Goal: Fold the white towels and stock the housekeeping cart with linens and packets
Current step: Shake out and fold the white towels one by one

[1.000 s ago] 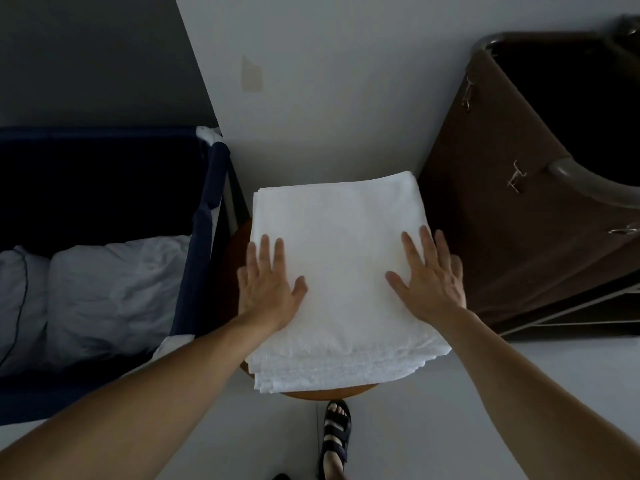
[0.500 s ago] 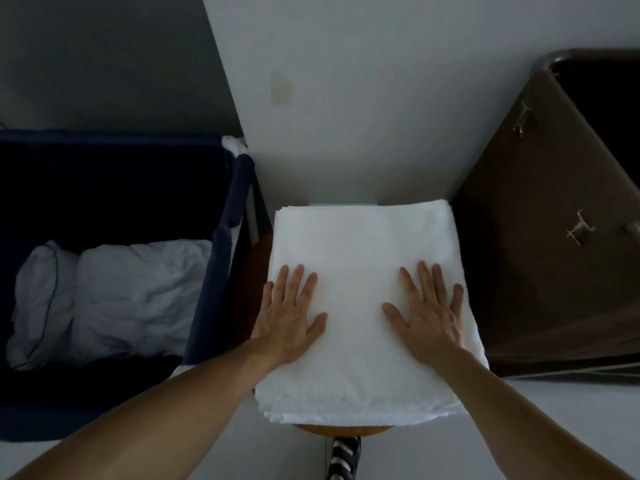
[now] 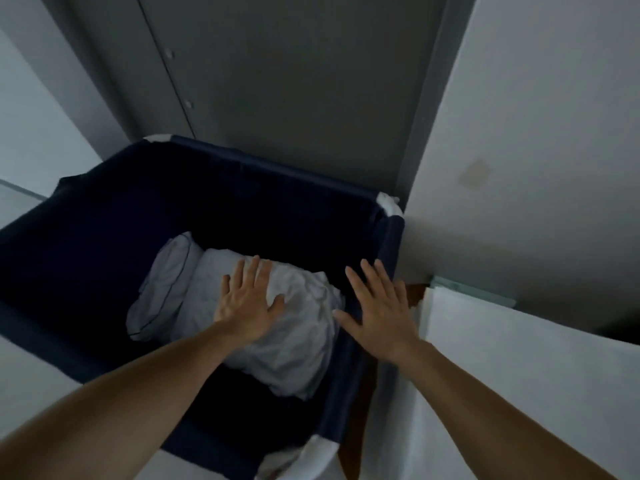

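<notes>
Both hands are extended palm-down with fingers straight and spread, holding nothing. The left hand is positioned over the crumpled white linen bundle inside the dark navy fabric bin; contact cannot be confirmed. The right hand is above the bin's right rim. The stack of folded white towels lies just beside the bin, to the right. A white pillow with dark piping lies left of the bundle.
</notes>
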Demonstrator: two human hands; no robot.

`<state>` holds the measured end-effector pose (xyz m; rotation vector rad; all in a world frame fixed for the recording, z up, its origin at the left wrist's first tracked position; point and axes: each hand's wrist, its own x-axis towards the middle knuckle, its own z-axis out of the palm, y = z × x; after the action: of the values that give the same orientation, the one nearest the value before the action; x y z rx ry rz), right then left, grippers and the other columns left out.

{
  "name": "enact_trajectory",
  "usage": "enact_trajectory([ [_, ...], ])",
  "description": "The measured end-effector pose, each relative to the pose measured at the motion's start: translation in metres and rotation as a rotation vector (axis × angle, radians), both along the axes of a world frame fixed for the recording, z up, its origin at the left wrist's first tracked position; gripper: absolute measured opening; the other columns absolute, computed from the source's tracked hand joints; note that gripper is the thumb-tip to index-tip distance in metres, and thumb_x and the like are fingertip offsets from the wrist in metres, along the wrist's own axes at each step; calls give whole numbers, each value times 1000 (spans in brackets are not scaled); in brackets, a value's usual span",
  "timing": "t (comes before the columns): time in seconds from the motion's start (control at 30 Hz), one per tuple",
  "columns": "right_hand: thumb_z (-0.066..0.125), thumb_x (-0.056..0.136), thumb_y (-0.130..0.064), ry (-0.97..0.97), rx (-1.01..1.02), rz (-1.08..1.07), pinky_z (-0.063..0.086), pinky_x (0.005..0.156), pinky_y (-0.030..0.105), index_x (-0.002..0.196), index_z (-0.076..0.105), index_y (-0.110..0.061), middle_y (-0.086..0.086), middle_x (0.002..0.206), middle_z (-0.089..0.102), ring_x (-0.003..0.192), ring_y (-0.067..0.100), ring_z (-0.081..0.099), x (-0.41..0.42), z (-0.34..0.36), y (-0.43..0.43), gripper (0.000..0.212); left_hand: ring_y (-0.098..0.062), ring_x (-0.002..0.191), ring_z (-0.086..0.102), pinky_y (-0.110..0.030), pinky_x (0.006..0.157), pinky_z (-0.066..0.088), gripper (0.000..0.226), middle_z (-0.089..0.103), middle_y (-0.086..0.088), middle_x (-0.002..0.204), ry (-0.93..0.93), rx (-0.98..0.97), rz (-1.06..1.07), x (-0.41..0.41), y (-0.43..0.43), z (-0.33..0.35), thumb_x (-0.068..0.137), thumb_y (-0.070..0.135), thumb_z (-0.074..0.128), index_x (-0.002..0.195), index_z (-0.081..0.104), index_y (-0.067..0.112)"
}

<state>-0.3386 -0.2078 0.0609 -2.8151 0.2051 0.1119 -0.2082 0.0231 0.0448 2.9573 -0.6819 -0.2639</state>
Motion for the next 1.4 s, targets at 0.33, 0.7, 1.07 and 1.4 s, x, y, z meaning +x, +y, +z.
enact_trajectory([
  [0.33, 65, 76, -73, 472, 190, -25, -7, 117, 61, 153, -20, -41, -8, 161, -31, 147, 23, -32, 219, -162, 110, 119, -30, 153, -6, -50, 121, 10, 81, -2, -6, 167, 146, 100, -63, 194, 88, -155, 97, 61, 29, 159, 0, 18],
  [0.7, 84, 45, -74, 698, 132, -171, 1, 102, 82, 145, -36, -41, 0, 142, -58, 133, 35, -50, 310, -386, 138, 160, -28, 153, 5, -49, 121, 12, 91, 10, -8, 166, 257, -26, -189, 268, 101, -324, 83, 66, 11, 158, 15, 14],
  [1.07, 70, 85, -41, 430, 527, -504, 52, 86, 34, 107, 65, -19, 1, 110, 67, 102, 22, 64, 280, -425, 153, 32, -27, 153, 8, -47, 123, 15, 98, 14, -9, 165, 373, -161, -240, 258, 102, -339, 79, 73, 25, 157, 19, 14],
  [1.4, 61, 84, -48, 170, 841, -635, 56, 65, 19, 88, 66, -32, -12, 85, 73, 76, -1, 67, 237, -183, 85, 17, 12, 116, 53, -10, 92, 47, 80, 55, 23, 126, 994, -517, -245, 203, 12, -164, 64, 34, 89, 129, 43, 45],
])
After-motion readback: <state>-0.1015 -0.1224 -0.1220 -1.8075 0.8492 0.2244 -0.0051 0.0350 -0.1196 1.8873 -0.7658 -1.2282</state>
